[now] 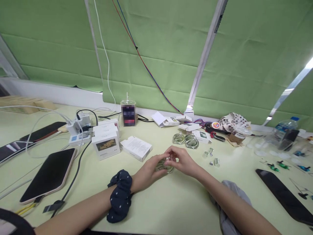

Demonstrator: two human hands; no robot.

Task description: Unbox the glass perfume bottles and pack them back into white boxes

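Note:
My left hand (146,173), with a dark dotted scrunchie (119,197) at its wrist, is closed around a small, rounded clear-glass bottle (160,165) low over the table. My right hand (183,160) pinches at the bottle's neck; the fingers mostly cover a small shiny piece there, too hidden to name. Behind them lie two similar clear bottles, one on the left (178,138) and one on the right (191,141). Right of my right hand are several small shiny pieces, the largest a silvery cap (216,162).
White boxes stand (107,145) and lie (137,148) to the left; opened cartons (171,121) are at the back. A phone (50,173), a power strip (79,138) and cables fill the left side. A drink cup (128,114) stands behind. A black slab (281,192) lies right.

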